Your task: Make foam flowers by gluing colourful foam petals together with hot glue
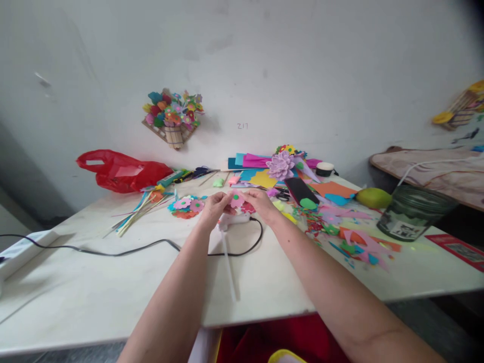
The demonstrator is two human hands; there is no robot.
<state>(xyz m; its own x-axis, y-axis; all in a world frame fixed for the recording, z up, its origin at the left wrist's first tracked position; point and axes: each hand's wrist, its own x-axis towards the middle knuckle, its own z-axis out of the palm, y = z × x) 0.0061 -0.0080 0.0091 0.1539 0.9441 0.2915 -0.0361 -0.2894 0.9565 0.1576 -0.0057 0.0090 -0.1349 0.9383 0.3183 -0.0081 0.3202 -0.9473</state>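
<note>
A pink foam flower (pixel 237 200) with a green centre is held between my two hands. My left hand (pixel 218 206) pinches its left edge, and my right hand (pixel 258 201) grips the right edge. Just under them lies a white glue gun (pixel 235 219) on the table, a clear glue stick (pixel 229 267) reaching from it toward me. A red flower (pixel 247 207) shows partly behind my right fingers. To the left of my hands sits a cluster of finished-looking foam flowers (pixel 186 205) in pink, blue and orange.
A black cable (pixel 124 252) crosses the table from a white power strip (pixel 28 252). Foam scraps (pixel 359 242), a black phone (pixel 301 191) and a green jar (pixel 406 217) stand to the right. A red plastic bag (pixel 121 171) and thin sticks (pixel 141 214) lie left.
</note>
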